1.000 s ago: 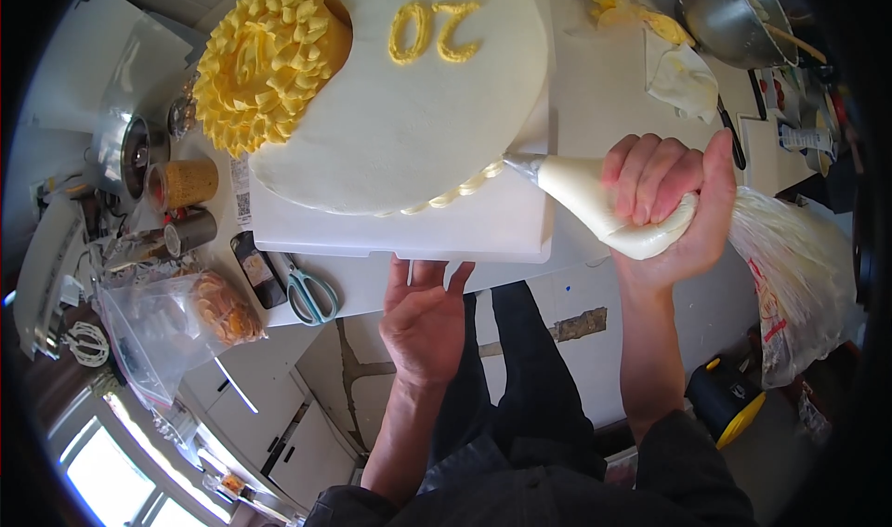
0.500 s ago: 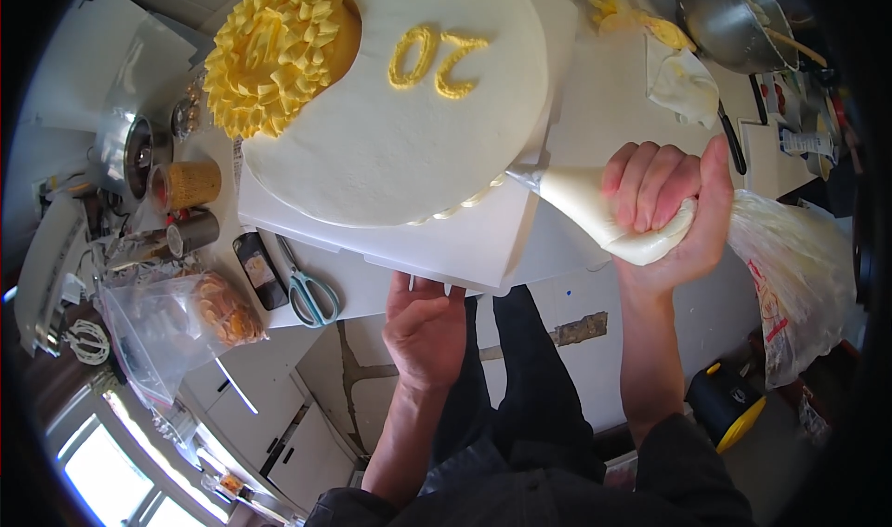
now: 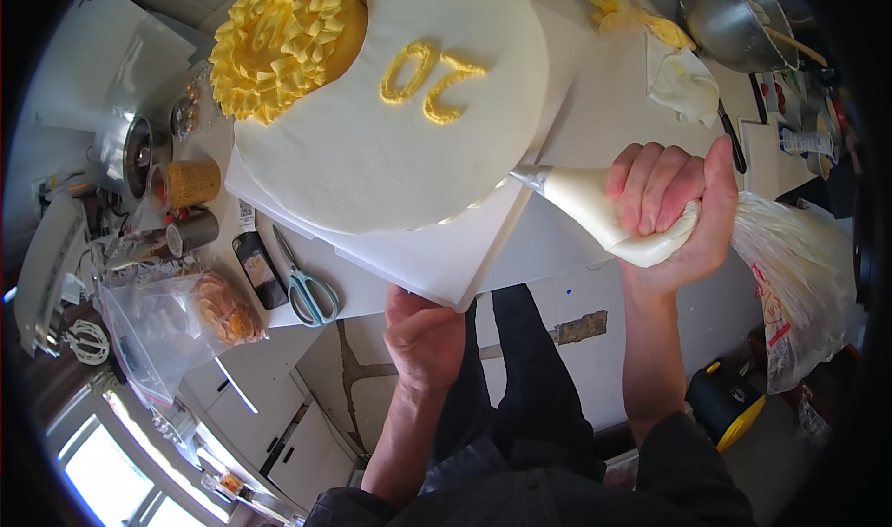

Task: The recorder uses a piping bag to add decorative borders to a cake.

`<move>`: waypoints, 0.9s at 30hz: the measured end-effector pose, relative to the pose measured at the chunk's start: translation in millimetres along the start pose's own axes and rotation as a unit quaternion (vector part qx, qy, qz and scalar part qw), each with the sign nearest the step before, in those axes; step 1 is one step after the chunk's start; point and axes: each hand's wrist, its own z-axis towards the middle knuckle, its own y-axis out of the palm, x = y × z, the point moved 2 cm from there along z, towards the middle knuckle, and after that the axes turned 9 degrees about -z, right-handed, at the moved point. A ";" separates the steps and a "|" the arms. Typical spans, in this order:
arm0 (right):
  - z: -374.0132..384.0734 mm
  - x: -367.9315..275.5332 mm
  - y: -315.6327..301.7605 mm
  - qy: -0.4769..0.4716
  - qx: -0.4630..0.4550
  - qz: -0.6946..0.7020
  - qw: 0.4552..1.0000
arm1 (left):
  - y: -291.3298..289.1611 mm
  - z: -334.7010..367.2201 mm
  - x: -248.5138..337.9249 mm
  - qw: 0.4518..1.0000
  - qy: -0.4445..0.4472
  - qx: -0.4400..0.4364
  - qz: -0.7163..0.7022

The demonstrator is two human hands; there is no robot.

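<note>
A large round white cake (image 3: 390,155) sits on a white square board (image 3: 437,257) at the table's front edge. It bears a yellow piped flower (image 3: 279,44) at its far left and yellow piped figures (image 3: 432,81). My right hand (image 3: 664,206) is closed around a piping bag (image 3: 585,206) of white cream. Its metal tip (image 3: 531,177) meets the cake's lower right edge, where a short piped border shows. My left hand (image 3: 423,341) is at the board's near corner, gripping its edge; the fingertips are hidden beneath the board.
Blue-handled scissors (image 3: 311,295) and a dark phone (image 3: 258,269) lie left of the board. Beyond them are a bag of orange-brown food (image 3: 228,309), a tub of crumbs (image 3: 190,185) and a metal can (image 3: 193,233). Steel bowls (image 3: 734,20) and a used piping bag (image 3: 683,85) stand far right.
The cake and its board have turned slightly clockwise; the near corner swung left toward my left hand. The piping bag has barely shifted, its tip still at the cake's edge.
</note>
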 end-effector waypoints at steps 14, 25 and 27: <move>1.5 -1.1 -1.1 -0.010 0.002 -0.013 1.000 | -9.1 -3.9 -1.2 0.996 0.008 -0.050 -0.067; 2.8 0.1 0.8 -0.007 -0.019 -0.026 0.999 | -13.6 -1.9 -5.6 0.992 0.006 -0.062 -0.114; 2.2 0.0 0.9 -0.009 -0.028 -0.018 0.999 | -16.4 -2.2 -5.6 0.992 0.017 -0.055 -0.113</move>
